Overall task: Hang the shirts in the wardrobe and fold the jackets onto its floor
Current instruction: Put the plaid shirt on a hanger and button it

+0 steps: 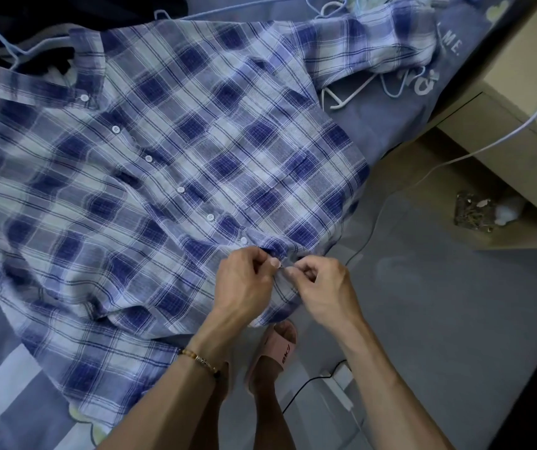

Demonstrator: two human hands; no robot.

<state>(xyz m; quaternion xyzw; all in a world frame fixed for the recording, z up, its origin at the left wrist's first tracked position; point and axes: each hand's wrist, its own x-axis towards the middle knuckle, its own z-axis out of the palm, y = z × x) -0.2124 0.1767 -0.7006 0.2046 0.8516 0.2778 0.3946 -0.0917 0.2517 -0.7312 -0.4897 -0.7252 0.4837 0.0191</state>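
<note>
Fingertips of my left hand (244, 280) and right hand (320, 285) pinch the plaid shirt (163, 164) placket near the hem, collar lying away up-left.

Dim, bluish, even light with soft shadows; slightly soft focus, and wide-angle bending at the edges.

blue bedspread (374, 125) with pale stripes at lower left; a beige bedside cabinet (520, 108) at upper right; a white cable (475, 151) trailing across the grey floor (455, 319) — a pink slipper (276, 352) bottom centre.
</note>
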